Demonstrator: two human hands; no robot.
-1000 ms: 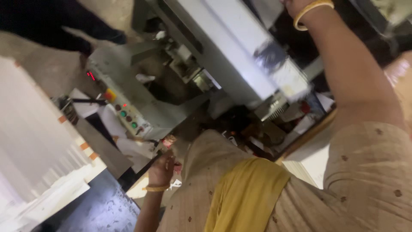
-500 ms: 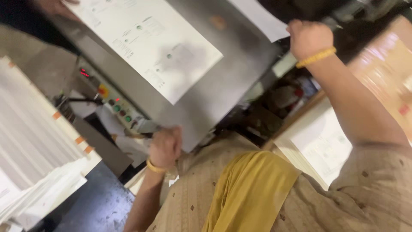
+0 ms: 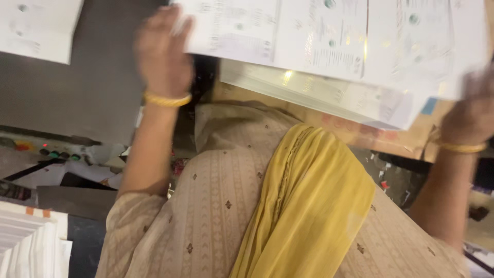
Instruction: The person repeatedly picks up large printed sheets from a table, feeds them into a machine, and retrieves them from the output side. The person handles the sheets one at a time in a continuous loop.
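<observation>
step in hand: printed sheets (image 3: pixel 329 46) held up off the surface between two hands, by the look of it mid-carry; motion blur on both hands
where the sheets are: top of the view, in front of the chest, above a brown cardboard piece (image 3: pixel 360 131) and to the right of the grey machine surface (image 3: pixel 92 87)
long axis: across the body, left to right, lower edge sloping down a little toward the right
facing: printed side up toward the camera; several sheets fanned loosely, edges not squared
left hand (image 3: pixel 162 51): raised at the left edge of the stack, fingers (image 3: pixel 180 23) closed over the corner - holding it; gold bangle (image 3: pixel 166 99) at the wrist
right hand (image 3: pixel 471 105): against the right edge, too blurred to tell whether the fingers are closed on the paper or only steadying it; second bangle (image 3: pixel 460 148) at that wrist
what any next move calls for: a judgement only - both ends kept level and the loose edges pinched together, since the fanned sheets look ready to slide apart
nearby: row of control buttons (image 3: pixel 56 153) on the machine, a separate white sheet (image 3: pixel 36 25) on the grey surface, a white paper pile (image 3: pixel 25 242) at lower left, a yellow scarf (image 3: pixel 309 206) over the shoulder
</observation>
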